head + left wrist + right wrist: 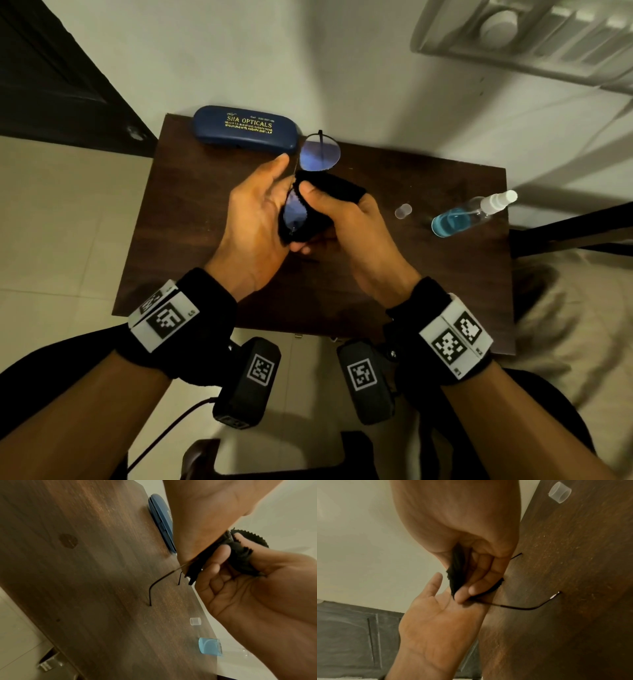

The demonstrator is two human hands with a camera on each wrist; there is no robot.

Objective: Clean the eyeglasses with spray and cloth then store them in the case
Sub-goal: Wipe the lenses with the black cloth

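Observation:
Thin-framed eyeglasses (pixel 320 152) are held above the dark wooden table (pixel 191 246), one lens pointing away from me. My left hand (pixel 253 212) lies palm up beside and under them, thumb stretched out; its fingers are hidden behind the cloth. My right hand (pixel 342 222) pinches a black cloth (pixel 339 188) round the nearer lens, thumb on top. In the wrist views the temple arms (pixel 150 588) (pixel 522 608) hang free below the hands. The blue case (pixel 245 128) lies closed at the table's far left. The spray bottle (pixel 459 219) lies on its side at the right.
A small clear cap (pixel 403 210) sits on the table between my right hand and the bottle. A wall runs behind the table, a dark door (pixel 51 85) stands at the left, and fabric (pixel 565 308) lies at the right edge.

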